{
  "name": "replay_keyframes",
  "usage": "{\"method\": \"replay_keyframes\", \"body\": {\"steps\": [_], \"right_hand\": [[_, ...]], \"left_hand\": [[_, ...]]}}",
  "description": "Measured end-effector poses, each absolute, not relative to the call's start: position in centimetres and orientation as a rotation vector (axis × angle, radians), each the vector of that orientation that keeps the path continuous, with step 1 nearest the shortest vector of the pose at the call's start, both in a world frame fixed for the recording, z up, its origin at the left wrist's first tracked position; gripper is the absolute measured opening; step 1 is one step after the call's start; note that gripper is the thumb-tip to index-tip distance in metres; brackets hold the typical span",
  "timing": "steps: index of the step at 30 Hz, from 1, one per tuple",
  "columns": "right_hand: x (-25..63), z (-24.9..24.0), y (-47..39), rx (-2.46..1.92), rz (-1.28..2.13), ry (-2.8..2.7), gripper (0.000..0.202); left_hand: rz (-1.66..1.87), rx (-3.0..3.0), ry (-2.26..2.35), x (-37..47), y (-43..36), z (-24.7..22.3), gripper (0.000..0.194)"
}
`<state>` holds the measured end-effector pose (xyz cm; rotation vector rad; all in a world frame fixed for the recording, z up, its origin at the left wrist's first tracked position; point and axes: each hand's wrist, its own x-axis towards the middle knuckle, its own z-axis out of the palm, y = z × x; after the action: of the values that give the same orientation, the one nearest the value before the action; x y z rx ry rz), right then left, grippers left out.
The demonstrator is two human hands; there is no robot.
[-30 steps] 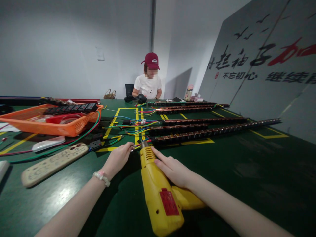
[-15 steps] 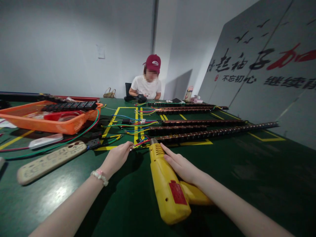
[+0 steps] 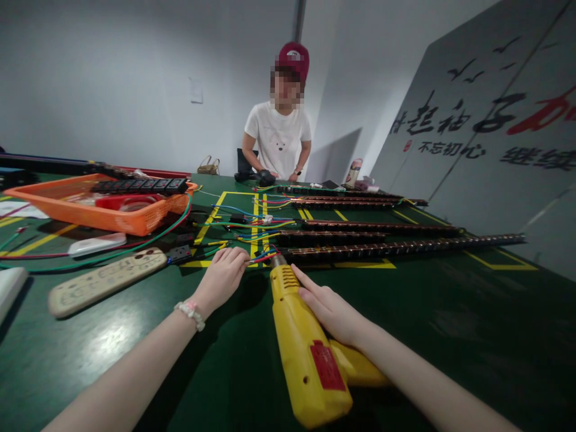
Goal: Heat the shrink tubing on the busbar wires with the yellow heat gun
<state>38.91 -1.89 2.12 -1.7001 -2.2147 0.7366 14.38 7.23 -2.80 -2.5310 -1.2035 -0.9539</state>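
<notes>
My left hand (image 3: 222, 275), with a beaded bracelet on its wrist, pinches the ends of several coloured wires (image 3: 260, 259). These wires lead from the near end of a long dark strip (image 3: 405, 246) with copper-coloured bars. A yellow heat gun (image 3: 294, 336) lies on its side under my right hand (image 3: 328, 307), whose fingers rest along its body. Its metal nozzle (image 3: 278, 259) points at the wires, very close to them. The fingers of my right hand that may wrap the gun's far side are hidden.
An orange basket (image 3: 90, 217) holds a row of black sockets (image 3: 141, 186). Left of my hand lies a patterned, elongated beige object (image 3: 108, 282). Several more strips (image 3: 373, 225) with loose leads lie farther back on the green table (image 3: 432, 336). A co-worker (image 3: 279, 135) stands across it.
The co-worker has risen from sitting to standing. My left fingers have shifted slightly at the wires, now back upward. The heat gun stays by the wires; the view has turned a little left.
</notes>
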Motion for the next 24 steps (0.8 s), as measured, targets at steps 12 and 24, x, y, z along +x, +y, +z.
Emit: {"method": "replay_keyframes", "body": {"steps": [12, 24], "right_hand": [[35.6, 2.2, -2.4, -1.595, 0.683, -2.358, 0.060], [35.6, 2.3, -2.4, -1.559, 0.683, -2.390, 0.060]], "left_hand": [[-0.943, -2.560, -1.219, 14.4, 7.0, -2.6, 0.025], [-0.958, -2.584, -1.205, 14.3, 7.2, -2.7, 0.027]]}}
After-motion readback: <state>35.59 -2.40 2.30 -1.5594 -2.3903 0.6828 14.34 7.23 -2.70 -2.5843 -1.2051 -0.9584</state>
